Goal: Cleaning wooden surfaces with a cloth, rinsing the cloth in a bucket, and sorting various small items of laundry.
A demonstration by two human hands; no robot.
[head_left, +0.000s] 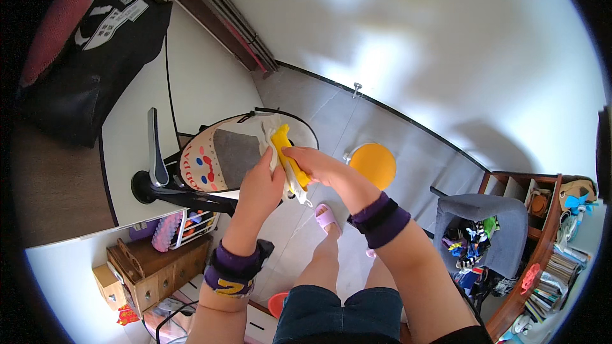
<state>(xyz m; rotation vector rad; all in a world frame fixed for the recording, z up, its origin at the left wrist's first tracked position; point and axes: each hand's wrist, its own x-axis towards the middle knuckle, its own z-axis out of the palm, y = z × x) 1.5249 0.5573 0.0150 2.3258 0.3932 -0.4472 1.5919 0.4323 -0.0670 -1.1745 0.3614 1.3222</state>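
Note:
Both my hands are closed on a soft yellow-and-white cloth item (280, 143), bunched and folded between them; its exact kind cannot be told. My left hand (261, 181) grips its white side from the left and below. On the yellow part, the fingers of my right hand (312, 164) press from the right. Past my left hand is a rounded fabric container or panel (201, 159), cream with a coloured print, a grey patch and a black rim. The cloth overlaps its right part. Purple bands circle both my wrists.
A silver lever handle (156, 146) sticks out at the left, near a black bag (95, 64). On the grey tiled floor stands a round yellow stool (373, 165). To the right are a grey chair (484, 210) heaped with clothes and a wooden shelf (542, 248). Below left stands a wooden drawer cabinet (153, 283).

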